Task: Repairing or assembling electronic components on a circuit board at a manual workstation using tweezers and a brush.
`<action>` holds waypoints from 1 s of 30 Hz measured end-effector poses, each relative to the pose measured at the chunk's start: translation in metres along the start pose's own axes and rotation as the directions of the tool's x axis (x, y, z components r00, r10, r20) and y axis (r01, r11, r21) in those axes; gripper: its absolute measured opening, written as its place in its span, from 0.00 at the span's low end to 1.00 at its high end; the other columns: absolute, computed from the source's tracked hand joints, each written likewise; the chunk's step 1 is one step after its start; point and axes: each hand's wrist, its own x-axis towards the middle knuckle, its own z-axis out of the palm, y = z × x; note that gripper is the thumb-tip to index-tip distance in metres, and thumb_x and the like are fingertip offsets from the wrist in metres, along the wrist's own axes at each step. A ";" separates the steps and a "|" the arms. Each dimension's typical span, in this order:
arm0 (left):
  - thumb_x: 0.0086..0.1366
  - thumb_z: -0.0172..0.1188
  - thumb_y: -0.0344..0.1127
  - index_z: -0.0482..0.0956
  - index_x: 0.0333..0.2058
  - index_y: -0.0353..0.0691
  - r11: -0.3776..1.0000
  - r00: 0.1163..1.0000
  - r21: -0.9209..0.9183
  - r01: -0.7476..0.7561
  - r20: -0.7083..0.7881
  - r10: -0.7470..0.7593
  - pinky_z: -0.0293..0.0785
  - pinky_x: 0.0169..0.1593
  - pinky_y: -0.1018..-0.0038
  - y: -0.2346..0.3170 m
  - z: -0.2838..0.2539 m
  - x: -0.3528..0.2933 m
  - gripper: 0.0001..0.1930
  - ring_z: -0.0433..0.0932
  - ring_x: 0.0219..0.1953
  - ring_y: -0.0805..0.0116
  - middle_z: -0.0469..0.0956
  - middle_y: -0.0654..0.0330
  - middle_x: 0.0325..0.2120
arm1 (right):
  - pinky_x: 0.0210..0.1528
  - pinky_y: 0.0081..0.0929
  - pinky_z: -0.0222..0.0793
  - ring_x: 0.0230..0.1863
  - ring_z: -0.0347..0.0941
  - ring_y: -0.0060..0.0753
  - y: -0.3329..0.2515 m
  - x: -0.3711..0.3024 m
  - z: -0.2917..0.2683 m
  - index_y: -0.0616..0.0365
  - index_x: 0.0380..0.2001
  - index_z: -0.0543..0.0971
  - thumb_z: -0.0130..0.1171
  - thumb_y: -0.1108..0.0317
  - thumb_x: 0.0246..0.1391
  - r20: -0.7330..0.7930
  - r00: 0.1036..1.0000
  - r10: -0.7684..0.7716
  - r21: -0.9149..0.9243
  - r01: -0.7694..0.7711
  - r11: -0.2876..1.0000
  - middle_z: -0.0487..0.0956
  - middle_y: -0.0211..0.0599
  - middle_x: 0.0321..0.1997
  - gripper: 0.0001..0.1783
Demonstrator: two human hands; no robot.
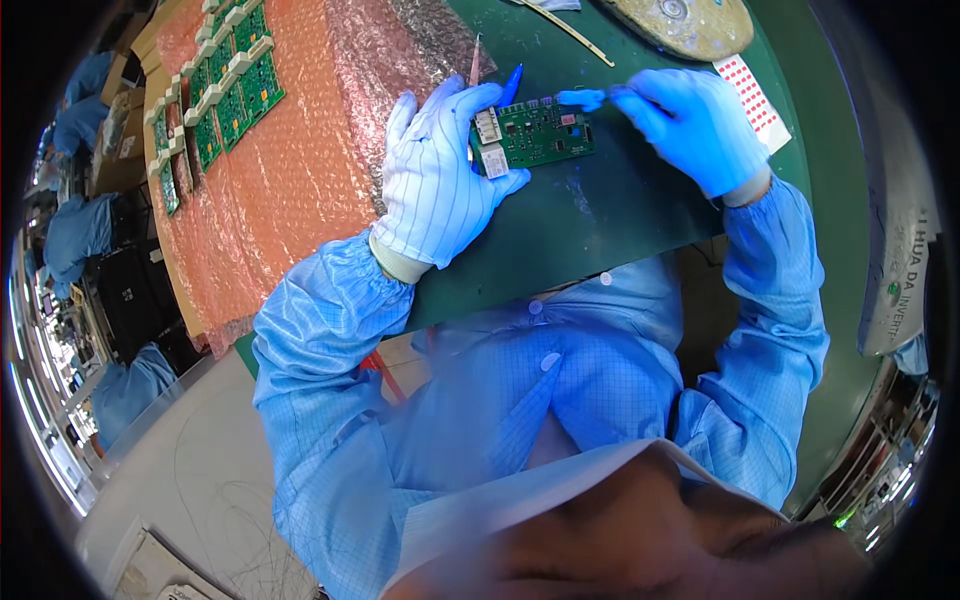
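Observation:
My left hand (435,170), in a striped white glove, grips a green circuit board (545,138) by its left end, with the thumb below and fingers above. White block-shaped parts sit on that end of the board. My right hand (700,130), also gloved, has thumb and forefinger brought together just right of the board. At its fingertips a small bright blue piece (582,99) touches or overlaps the board's upper right edge; what it is I cannot make out. Behind my left fingers lie a blue pointed tip (512,84) and a thin pink-handled pointed tool (475,62).
Several green boards with white connectors (235,85) lie on pink bubble wrap (290,190) at left. At the far side are a thin stick (565,32) and a round, worn, stone-like disc (685,22). A white sheet of red dots (752,103) lies right on the green mat (470,285).

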 end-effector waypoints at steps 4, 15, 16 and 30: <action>0.42 0.77 0.42 0.68 0.57 0.48 1.000 1.000 -0.002 -0.006 -0.013 0.006 0.52 0.66 0.48 0.000 0.002 -0.001 0.41 0.68 0.61 0.50 0.74 0.51 0.52 | 0.28 0.40 0.70 0.27 0.76 0.47 -0.023 0.014 0.005 0.53 0.32 0.82 0.59 0.60 0.56 -0.053 0.986 -0.158 -0.044 0.156 0.987 0.78 0.42 0.24 0.10; 0.42 0.77 0.42 0.68 0.56 0.48 1.000 1.000 -0.013 -0.010 -0.005 0.010 0.52 0.66 0.47 -0.001 0.002 0.000 0.41 0.68 0.62 0.51 0.75 0.52 0.52 | 0.28 0.38 0.70 0.27 0.76 0.46 -0.011 0.010 0.003 0.52 0.31 0.82 0.59 0.60 0.56 -0.064 0.988 -0.142 -0.011 0.142 0.990 0.78 0.40 0.25 0.09; 0.42 0.77 0.42 0.68 0.56 0.48 1.000 1.000 -0.011 -0.008 -0.007 0.008 0.52 0.66 0.47 -0.001 0.002 0.000 0.41 0.68 0.61 0.51 0.74 0.52 0.52 | 0.28 0.38 0.71 0.27 0.76 0.46 -0.017 0.015 0.005 0.52 0.31 0.82 0.59 0.60 0.56 -0.065 0.979 -0.195 -0.034 0.193 0.981 0.78 0.40 0.25 0.09; 0.43 0.77 0.39 0.69 0.55 0.44 0.989 0.995 -0.150 0.004 -0.094 -0.019 0.57 0.66 0.52 0.028 -0.019 0.011 0.39 0.70 0.57 0.51 0.73 0.53 0.53 | 0.32 0.21 0.72 0.33 0.77 0.21 0.028 -0.034 -0.021 0.64 0.41 0.82 0.58 0.69 0.60 -0.110 0.907 0.407 0.435 -0.324 0.840 0.82 0.32 0.33 0.11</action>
